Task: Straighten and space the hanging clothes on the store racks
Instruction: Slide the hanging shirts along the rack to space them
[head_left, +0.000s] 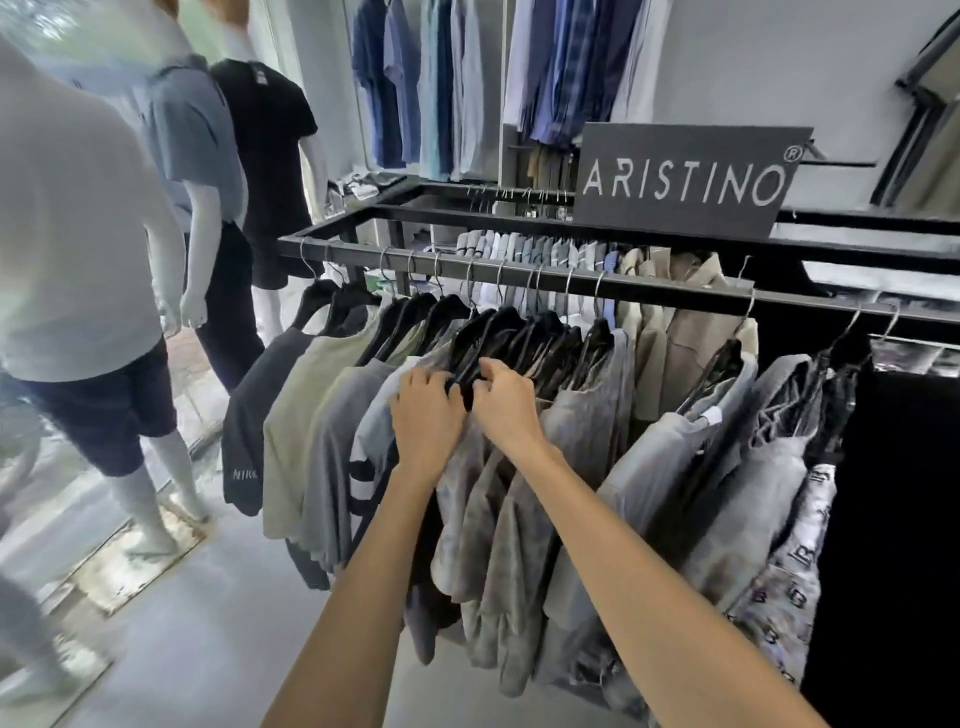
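Note:
A black metal rack rail (519, 273) carries several shirts on black hangers (447, 312). Dark, beige and grey shirts (296, 431) hang spread out at the left; grey patterned shirts (519, 493) bunch tightly in the middle. My left hand (426, 410) lies on the shoulder of a grey shirt, its fingers curled over the fabric. My right hand (506, 397) is right beside it, fingers curled round the end of a black hanger in the bunch. More grey and printed shirts (769, 493) hang to the right.
Three dressed mannequins (208, 171) stand at the left on the floor. A dark "ARISTINO" sign (680, 179) sits on the rack's top. Blue shirts (441, 78) hang on the back wall. A second rail behind holds folded-looking light shirts (540, 244). A black panel (893, 519) closes the right.

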